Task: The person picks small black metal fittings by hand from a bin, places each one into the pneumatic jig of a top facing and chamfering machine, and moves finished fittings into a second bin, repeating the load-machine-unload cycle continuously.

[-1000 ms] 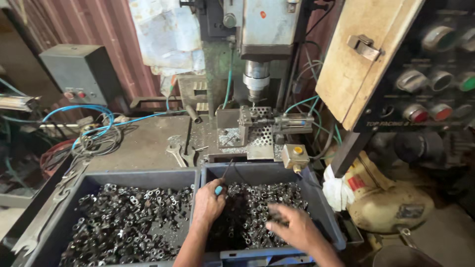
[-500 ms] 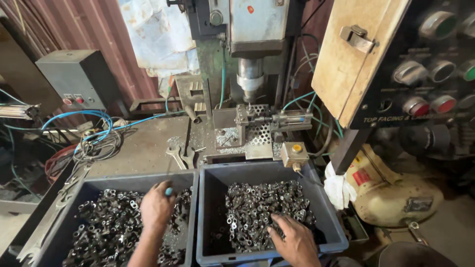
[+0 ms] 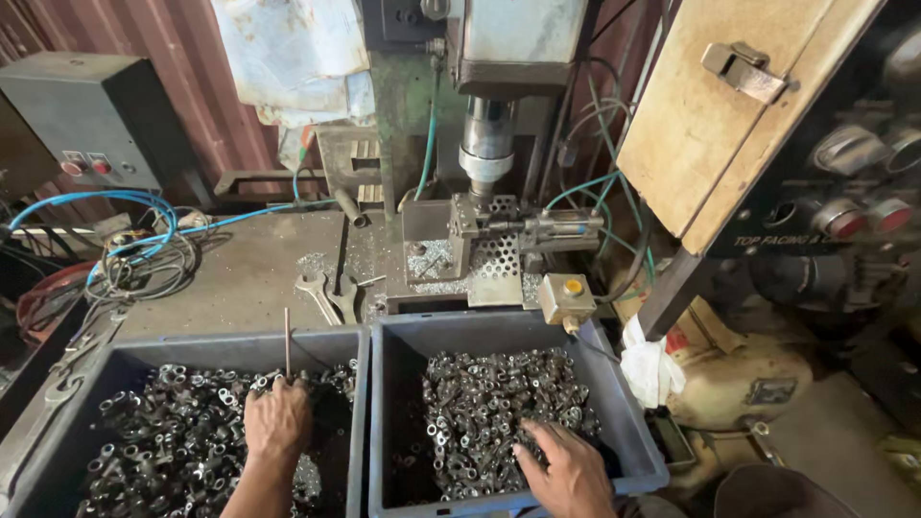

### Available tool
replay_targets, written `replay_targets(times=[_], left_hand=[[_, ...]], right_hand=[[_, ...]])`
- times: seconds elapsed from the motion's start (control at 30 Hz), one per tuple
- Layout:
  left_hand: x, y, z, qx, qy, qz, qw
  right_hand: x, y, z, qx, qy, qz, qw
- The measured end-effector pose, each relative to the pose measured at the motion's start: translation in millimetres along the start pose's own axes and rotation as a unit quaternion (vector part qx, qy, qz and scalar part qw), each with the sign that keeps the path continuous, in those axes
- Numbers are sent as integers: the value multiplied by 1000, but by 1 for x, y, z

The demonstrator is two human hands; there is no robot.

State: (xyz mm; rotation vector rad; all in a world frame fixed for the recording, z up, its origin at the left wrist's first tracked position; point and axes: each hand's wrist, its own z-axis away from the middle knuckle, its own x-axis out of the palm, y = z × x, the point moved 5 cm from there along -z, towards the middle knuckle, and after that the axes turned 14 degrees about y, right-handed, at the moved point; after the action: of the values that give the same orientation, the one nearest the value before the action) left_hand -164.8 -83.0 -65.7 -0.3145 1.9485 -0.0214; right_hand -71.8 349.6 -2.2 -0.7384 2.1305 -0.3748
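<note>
Two grey plastic bins stand side by side in front of me, both holding several small dark metal ring-shaped parts. My left hand (image 3: 278, 422) is in the left bin (image 3: 357, 403), palm down on the parts, its fingers closed round a thin metal rod (image 3: 287, 341) that stands upright. My right hand (image 3: 573, 472) lies palm down on the parts (image 3: 499, 403) in the right bin (image 3: 389, 412), near its front edge, with its fingers spread into the pile.
Behind the bins is a drill press (image 3: 489, 144) with a perforated fixture (image 3: 497, 254) and a yellow-button box (image 3: 568, 295). Wrenches (image 3: 326, 293) lie on the metal table. Blue hoses (image 3: 125, 235) coil at left, by a grey switch box (image 3: 91, 115). A wooden panel (image 3: 729, 105) stands at right.
My left hand moved from the right bin over into the left bin, and the rod now stands up from it. My right hand drew back toward the right bin's front edge.
</note>
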Motion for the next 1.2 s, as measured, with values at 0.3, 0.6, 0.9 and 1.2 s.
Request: replay_targets(times=[0.3,0.6,0.9,1.2], left_hand=[[-10,2,6,9,27,4,1000],[1,2,9,-33,-20,27,999],[-98,-12,3,-194,38,210,958],[-123,147,53,-316,-32,769,555]], right_hand=[[-1,-2,1,2,-15,22,1000],[0,0,3,-10,-5,18,1000],[-1,0,-1,-20,37,-27,999],[-5,10,0,133,0,-181,974]])
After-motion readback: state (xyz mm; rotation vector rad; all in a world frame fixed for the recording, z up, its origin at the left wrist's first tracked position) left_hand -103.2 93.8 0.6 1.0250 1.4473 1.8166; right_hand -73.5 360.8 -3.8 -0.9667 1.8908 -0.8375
